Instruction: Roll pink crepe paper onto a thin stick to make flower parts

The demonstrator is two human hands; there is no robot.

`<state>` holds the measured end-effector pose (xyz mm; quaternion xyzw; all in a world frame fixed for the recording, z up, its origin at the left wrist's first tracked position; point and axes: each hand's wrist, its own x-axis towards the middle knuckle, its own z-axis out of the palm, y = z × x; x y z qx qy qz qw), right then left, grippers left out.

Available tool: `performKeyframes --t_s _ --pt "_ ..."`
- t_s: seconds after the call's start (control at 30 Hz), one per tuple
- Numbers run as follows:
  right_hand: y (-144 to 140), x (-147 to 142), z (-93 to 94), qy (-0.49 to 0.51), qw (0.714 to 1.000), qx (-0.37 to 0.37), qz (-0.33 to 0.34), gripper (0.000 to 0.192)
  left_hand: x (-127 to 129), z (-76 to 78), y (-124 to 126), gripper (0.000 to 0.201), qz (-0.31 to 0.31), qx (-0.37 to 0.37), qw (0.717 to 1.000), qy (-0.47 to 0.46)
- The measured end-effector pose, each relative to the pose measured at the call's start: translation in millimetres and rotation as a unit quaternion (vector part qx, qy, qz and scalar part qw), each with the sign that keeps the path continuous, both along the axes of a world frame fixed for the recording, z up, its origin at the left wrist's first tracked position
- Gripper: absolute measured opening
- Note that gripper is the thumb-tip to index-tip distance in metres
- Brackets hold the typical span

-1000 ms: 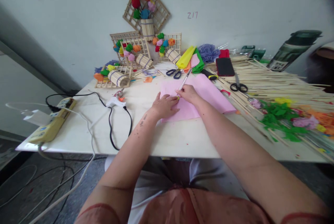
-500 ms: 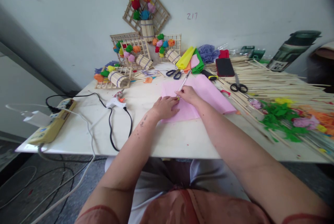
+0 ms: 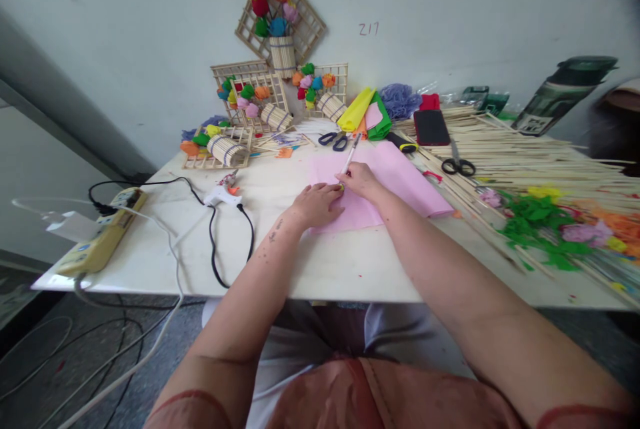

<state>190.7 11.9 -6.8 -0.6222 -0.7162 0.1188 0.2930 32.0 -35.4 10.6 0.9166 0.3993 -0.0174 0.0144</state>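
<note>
A pink sheet (image 3: 390, 179), which looks like crepe paper, lies on the white table in front of me. My left hand (image 3: 319, 205) rests on its left part, fingers stretched out and palm down. Gripped in my right hand (image 3: 360, 180) is a slim white pen (image 3: 351, 151), tilted with its upper end away from me and its tip low at the paper. A small yellow-green round piece (image 3: 341, 187) sits on the pink sheet between my two hands, partly covered by my left fingertips.
Left of the paper lie a white glue gun (image 3: 223, 195) and a yellow power strip (image 3: 103, 232) with cables. Behind are scissors (image 3: 333, 141) and stick-and-flower baskets (image 3: 227, 150). Rightward are a phone (image 3: 431, 128), wooden sticks (image 3: 525, 155), black scissors (image 3: 458, 166) and green paper scraps (image 3: 540, 229).
The pen's upper end has swung slightly left, so the pen stands a little steeper. My left hand has stayed flat on the paper.
</note>
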Motion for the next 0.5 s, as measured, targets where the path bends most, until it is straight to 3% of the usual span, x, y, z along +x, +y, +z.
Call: performKeyframes --t_s 0.2,0.5 --pt "-1.7 4.0 2.1 0.048 0.999 -0.005 -0.006 0.022 0.8 -0.4 0.2 0.051 0.001 -0.002 1.000 -0.004" --pt "-4.7 7.1 6.3 0.019 0.999 -0.032 -0.026 0.026 1.0 -0.9 -0.5 0.057 0.017 0.003 1.000 -0.007"
